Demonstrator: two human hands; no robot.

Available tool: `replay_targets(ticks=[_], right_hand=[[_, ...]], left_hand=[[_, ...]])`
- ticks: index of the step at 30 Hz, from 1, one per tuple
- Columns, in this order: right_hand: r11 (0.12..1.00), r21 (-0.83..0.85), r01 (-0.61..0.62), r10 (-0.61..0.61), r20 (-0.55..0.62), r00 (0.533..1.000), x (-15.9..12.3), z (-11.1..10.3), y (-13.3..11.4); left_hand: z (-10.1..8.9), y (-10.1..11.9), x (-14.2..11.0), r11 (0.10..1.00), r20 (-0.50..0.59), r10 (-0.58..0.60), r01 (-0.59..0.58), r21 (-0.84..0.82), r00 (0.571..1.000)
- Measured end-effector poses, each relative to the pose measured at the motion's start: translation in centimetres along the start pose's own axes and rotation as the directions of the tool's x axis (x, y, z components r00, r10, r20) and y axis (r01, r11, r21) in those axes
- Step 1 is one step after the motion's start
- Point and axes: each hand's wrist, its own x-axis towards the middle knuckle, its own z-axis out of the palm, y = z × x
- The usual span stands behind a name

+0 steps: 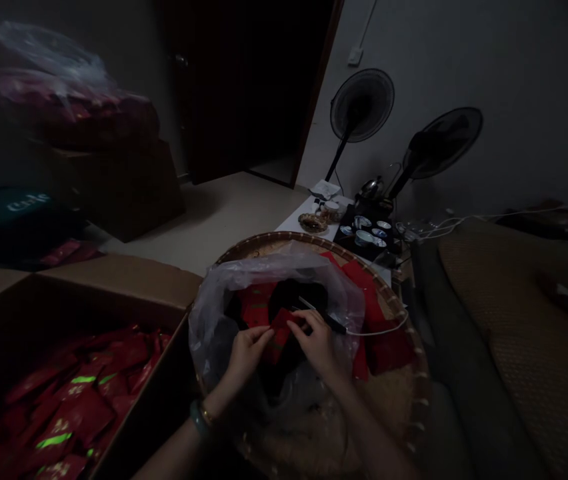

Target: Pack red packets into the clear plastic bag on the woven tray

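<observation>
Red packet [280, 331] sits pinched between both hands, over the open mouth of a clear plastic bag [214, 313]. Left hand [247, 353] grips its left edge with curled fingertips, a green bangle [197, 419] on that wrist. Right hand [317, 343] holds the packet's right side from above and also has a dark pen-like tool [321, 315] lying across its fingers. More red packets show inside the bag and beside it in the round woven tray [417, 393] underneath. Left of the tray, an open cardboard box [129, 283] holds many similar red packets. Beyond the tray stand a tea set [369, 233] and two fans [361, 107].
</observation>
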Motion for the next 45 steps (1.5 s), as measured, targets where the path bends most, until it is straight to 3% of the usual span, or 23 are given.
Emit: replay_targets(ticks=[3, 6, 9, 11, 16, 23, 26, 29, 32, 35, 40, 45], right_hand=[[0.991, -0.129, -0.040, 0.042, 0.013, 0.999, 0.2, -0.2, -0.1], [0.957, -0.277, 0.085, -0.085, 0.012, 0.996, 0.1, -0.4, -0.3], [0.945, -0.244, 0.217, -0.202, 0.083, 0.976, -0.2, -0.4, -0.3], [0.960, -0.147, 0.237, -0.220, 0.127, 0.967, -0.2, -0.4, 0.0], [0.999, 0.018, 0.044, -0.046, 0.118, 0.992, 0.0, -0.7, 0.7], [0.986, 0.160, -0.034, 0.022, 0.076, 0.997, -0.3, -1.2, 1.5], [0.978, 0.187, -0.094, 0.074, 0.111, 0.991, -0.2, -1.2, 2.2], [0.945, 0.233, -0.228, 0.183, 0.203, 0.962, 0.0, -1.0, 2.6], [0.861, 0.290, -0.417, 0.320, 0.327, 0.889, 0.2, -0.6, 2.8], [0.831, 0.252, -0.496, 0.398, 0.354, 0.847, 0.4, -0.3, 2.9], [0.835, 0.314, -0.451, 0.327, 0.376, 0.867, 0.6, -0.5, 2.8], [0.743, 0.405, -0.533, 0.269, 0.548, 0.792, 0.1, -0.3, 2.7]], left_hand=[[-0.3, 0.4, -0.3, 0.969, 0.012, 0.086, -0.086, 0.230, 0.996], [-0.5, 1.0, -0.5, 0.916, 0.063, 0.136, -0.149, 0.373, 0.989], [-0.7, 1.7, -0.4, 0.892, 0.098, 0.130, -0.159, 0.422, 0.987], [-0.9, 2.0, -0.3, 0.878, 0.115, 0.123, -0.162, 0.450, 0.986], [-1.1, 1.8, 0.1, 0.836, 0.180, 0.161, -0.231, 0.498, 0.970], [-1.8, 1.2, 1.0, 0.791, 0.191, 0.143, -0.228, 0.568, 0.971], [-2.2, 1.2, 1.3, 0.757, 0.206, 0.137, -0.236, 0.609, 0.969], [-2.3, 1.4, 1.4, 0.755, 0.206, 0.149, -0.246, 0.608, 0.967], [-1.9, 1.6, 1.4, 0.775, 0.197, 0.170, -0.255, 0.578, 0.966], [-1.7, 1.3, 1.4, 0.809, 0.207, 0.174, -0.260, 0.527, 0.963], [-2.0, -0.1, 1.6, 0.890, 0.156, 0.137, -0.191, 0.414, 0.978], [-2.1, -0.8, 2.0, 0.960, 0.115, 0.128, -0.152, 0.234, 0.985]])
